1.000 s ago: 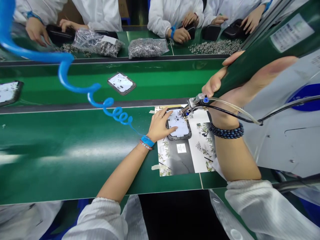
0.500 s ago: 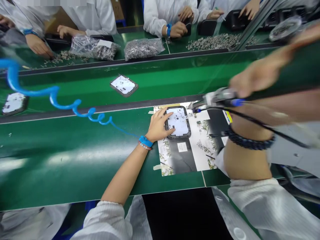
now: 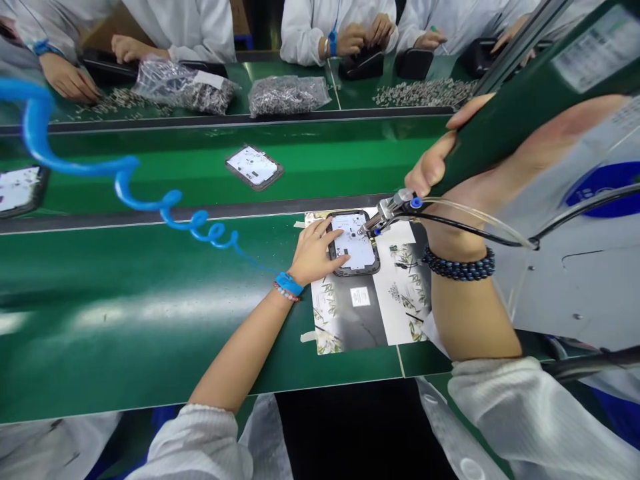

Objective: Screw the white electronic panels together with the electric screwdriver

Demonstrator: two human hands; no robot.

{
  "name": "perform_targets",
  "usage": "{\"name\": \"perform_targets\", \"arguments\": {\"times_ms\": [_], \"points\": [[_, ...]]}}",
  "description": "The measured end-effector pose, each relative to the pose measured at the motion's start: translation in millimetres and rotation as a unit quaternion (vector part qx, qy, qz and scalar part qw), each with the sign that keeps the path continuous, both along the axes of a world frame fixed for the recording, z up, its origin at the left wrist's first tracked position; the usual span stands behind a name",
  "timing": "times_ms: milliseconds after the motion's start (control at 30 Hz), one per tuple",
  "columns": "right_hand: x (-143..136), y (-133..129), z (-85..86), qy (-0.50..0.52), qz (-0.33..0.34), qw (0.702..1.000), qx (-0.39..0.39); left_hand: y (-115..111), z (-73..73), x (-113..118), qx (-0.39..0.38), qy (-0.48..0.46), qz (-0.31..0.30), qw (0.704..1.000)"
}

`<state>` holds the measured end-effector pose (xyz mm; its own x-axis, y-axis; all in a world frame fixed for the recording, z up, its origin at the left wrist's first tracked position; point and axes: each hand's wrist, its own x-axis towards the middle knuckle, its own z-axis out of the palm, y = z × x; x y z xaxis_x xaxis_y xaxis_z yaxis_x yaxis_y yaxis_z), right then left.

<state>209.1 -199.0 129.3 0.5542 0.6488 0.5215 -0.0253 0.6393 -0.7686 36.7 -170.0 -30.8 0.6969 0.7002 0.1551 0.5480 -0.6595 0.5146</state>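
My left hand (image 3: 317,251) lies with fingers spread over the left side of a dark-framed panel (image 3: 357,255) that carries a white circuit board. The panel rests on a printed sheet (image 3: 373,313) taped to the green bench. In my right hand (image 3: 450,167) is a green-bodied electric screwdriver (image 3: 530,100) with a metal tip, a black cable and a clear tube. Its tip slants down onto the board's upper right part; whether it touches a screw is too small to tell. My right fingers wrap round the green body.
Beyond the bench edge, a green conveyor belt (image 3: 320,160) carries a similar panel (image 3: 254,167) and another (image 3: 23,190) at far left. A blue coiled cord (image 3: 150,193) stretches to my left wristband. Across the belt, co-workers' hands work near bags of small metal parts (image 3: 289,95).
My right hand has brought the screwdriver left and down, from beside the panel onto its board. The left hand stays on the panel. The panel on the belt sits slightly further right.
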Motion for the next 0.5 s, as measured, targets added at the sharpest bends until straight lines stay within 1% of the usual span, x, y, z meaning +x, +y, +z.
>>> {"name": "perform_targets", "arguments": {"times_ms": [67,200,300,367,500], "points": [[-4.8,0.1,-3.2,0.007,0.008,1.0,-0.016,-0.1,-0.6,0.5,-0.001,0.0,-0.001,1.0],[-0.6,-1.4,-2.2,-0.005,0.024,1.0,-0.015,-0.3,-1.2,0.8,-0.001,0.003,-0.001,1.0],[-1.5,-2.7,1.7,0.015,0.001,0.999,-0.038,-0.3,-1.6,0.9,0.0,0.007,-0.001,1.0],[-5.5,-7.0,6.5,0.025,0.002,0.998,-0.065,-0.2,-2.0,0.8,0.002,0.006,-0.002,1.0],[-14.3,-20.9,19.1,0.034,0.048,0.987,-0.149,-0.4,-2.1,0.4,0.003,0.002,-0.003,1.0]]}}
